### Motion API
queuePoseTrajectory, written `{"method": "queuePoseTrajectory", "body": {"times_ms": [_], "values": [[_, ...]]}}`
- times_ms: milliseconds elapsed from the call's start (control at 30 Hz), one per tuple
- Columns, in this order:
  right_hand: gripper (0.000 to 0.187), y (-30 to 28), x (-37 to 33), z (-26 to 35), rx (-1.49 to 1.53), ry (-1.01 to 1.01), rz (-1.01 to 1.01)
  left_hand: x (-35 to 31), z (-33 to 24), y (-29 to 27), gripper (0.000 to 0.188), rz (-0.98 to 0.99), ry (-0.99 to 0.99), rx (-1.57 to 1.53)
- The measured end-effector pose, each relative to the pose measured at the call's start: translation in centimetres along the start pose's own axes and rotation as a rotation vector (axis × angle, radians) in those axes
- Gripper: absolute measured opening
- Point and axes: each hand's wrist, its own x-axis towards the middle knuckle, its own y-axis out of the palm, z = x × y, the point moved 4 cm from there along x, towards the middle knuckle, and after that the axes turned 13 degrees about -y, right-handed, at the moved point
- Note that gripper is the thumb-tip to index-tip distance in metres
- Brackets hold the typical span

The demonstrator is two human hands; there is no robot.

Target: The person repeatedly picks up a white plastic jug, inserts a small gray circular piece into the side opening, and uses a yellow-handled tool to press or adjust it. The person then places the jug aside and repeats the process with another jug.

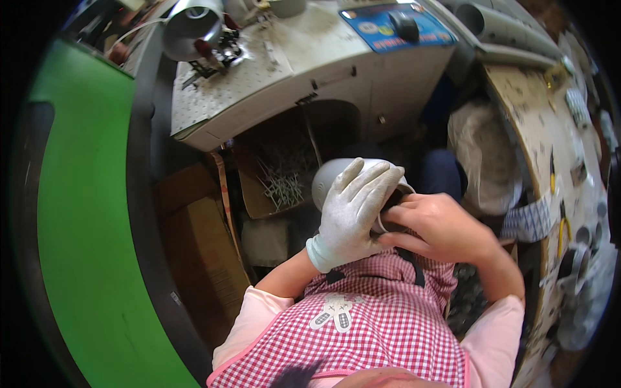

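A pale grey, round-ended cylindrical housing (321, 183) rests at my lap, its open end facing right. My left hand (354, 216), in a white knit glove, is wrapped over the housing with its fingers stretched across the top near the rim. Bare and curled, my right hand (440, 226) has its fingertips reaching into the dark opening. Its thumb lies along the lower side of the rim. Whatever those fingertips pinch inside is hidden.
Ahead stands a white workbench (259, 97) with a metal fixture (217, 52) and a blue printed mat (394, 29). Below it, a cardboard box (255, 197) holds several thin pale rods. A green surface (84, 213) runs along the left. On the right-hand table (524, 110) lie yellow-handled pliers (565, 233).
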Motion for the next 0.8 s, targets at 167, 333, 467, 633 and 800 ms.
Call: {"method": "queuePoseTrajectory", "body": {"times_ms": [167,333,467,633,800], "values": [[0.027,-2.8,-4.1,-3.4,0.050,0.446,-0.778,-1.3,5.6,-4.1,0.044,-0.319,-0.411,-0.108],[0.029,-4.4,-5.8,-6.5,0.118,0.331,-0.872,-4.8,7.4,-0.2,0.050,0.250,-0.787,-0.800],[0.027,-4.0,-5.3,-7.1,0.207,0.463,-0.717,-8.1,7.8,3.1,0.052,0.234,-0.912,-1.774],[0.024,-4.8,-18.4,-7.8,-0.014,0.509,-0.846,-13.7,10.4,4.8,0.046,-0.033,-1.027,-1.180],[0.023,7.9,-40.9,-12.0,0.116,1.470,-0.086,-14.4,9.2,8.6,0.049,0.118,-1.142,-1.853]]}}
